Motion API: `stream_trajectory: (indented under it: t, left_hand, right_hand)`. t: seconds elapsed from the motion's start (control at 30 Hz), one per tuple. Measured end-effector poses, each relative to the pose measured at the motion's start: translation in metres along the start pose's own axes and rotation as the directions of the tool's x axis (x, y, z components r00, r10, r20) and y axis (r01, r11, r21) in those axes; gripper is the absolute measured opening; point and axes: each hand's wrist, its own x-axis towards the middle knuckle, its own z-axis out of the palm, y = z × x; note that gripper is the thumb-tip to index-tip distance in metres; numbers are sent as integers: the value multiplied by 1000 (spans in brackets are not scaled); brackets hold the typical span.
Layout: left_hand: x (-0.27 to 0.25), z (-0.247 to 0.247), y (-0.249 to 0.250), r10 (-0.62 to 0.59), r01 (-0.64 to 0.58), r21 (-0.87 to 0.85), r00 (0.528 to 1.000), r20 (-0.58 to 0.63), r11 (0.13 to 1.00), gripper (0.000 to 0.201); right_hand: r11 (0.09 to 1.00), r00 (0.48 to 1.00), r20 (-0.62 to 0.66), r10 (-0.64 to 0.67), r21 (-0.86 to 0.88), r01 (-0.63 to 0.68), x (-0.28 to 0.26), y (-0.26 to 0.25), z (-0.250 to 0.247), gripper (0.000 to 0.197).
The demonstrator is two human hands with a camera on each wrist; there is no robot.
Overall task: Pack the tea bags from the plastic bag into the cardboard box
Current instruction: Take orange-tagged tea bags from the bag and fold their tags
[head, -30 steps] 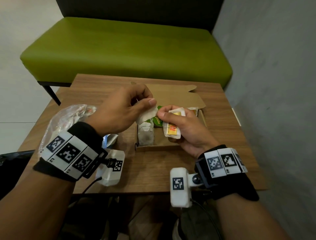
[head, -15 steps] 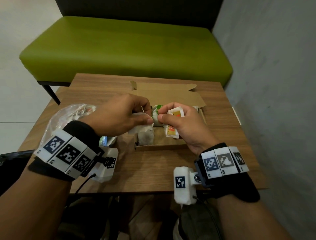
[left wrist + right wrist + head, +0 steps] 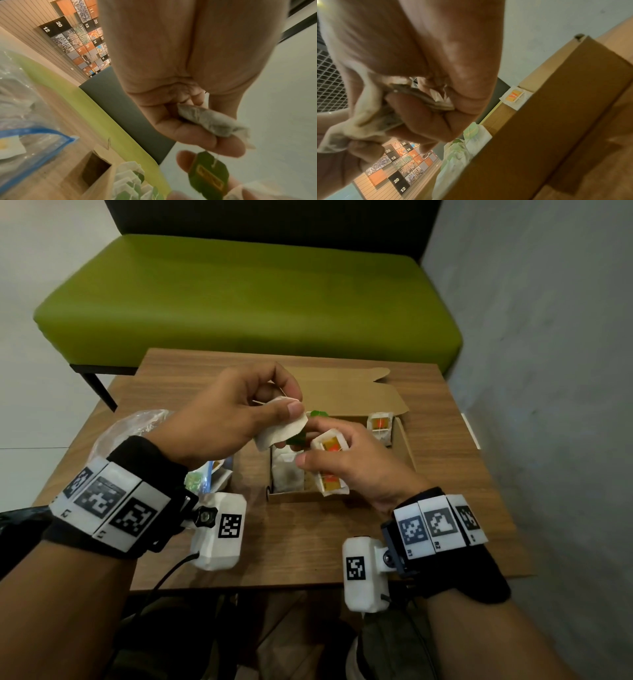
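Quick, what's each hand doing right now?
Left hand: pinching a white tea bag.
Right hand: gripping orange-tagged tea bags, fingertips on a green tag.

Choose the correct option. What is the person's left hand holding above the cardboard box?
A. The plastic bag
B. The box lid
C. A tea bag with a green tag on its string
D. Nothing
C: the left hand pinches a tea bag, its green tag dangling on a string above the cardboard box.
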Motion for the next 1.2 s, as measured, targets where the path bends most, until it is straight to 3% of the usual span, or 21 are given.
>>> stream_trajectory:
  t: [0.2,0.33,0.47,0.57,0.67,0.77,0.87,1.03,1.2]
  left_hand:
    - [-1,-3,-2,-35,34,4,999,16,999,23]
    - [0,-6,-2,-39,33,201,999,28,979,21]
    - [3,-2,-7,33,-11,436,999,-41,900,17]
    - [6,4,-12,85,-9,458,986,-145,889,16]
    - [10,10,-17,74,22,358,965,-250,933,10]
    - [14,20,-16,-1,42,114,943,-334,993,4]
    - [16,29,-17,-69,37,-92,920,-385,995,3]
    - [18,36,-16,-179,36,-352,906,-384,935,10]
    - [17,38,-12,-173,39,-406,939,-298,913,10]
  right_hand:
    - [999,994,-112,-13,43,18,4,4,5,10]
    - [990,985,-150,85,124,-66,3,1,0,8]
    - [940,966,-172,192,315,-131,3,-3,-3,6]
    - [913,966,-170,197,390,-117,4,-6,0,8]
    - [901,959,-208,193,425,-89,5,-9,2,14]
    - [916,940,-276,202,392,-82,8,-8,5,16]
    - [925,930,-300,212,370,-91,11,-8,10,17]
    - [947,904,-374,209,306,-92,13,-9,14,19]
    - [966,881,-440,173,251,-64,12,-9,13,21]
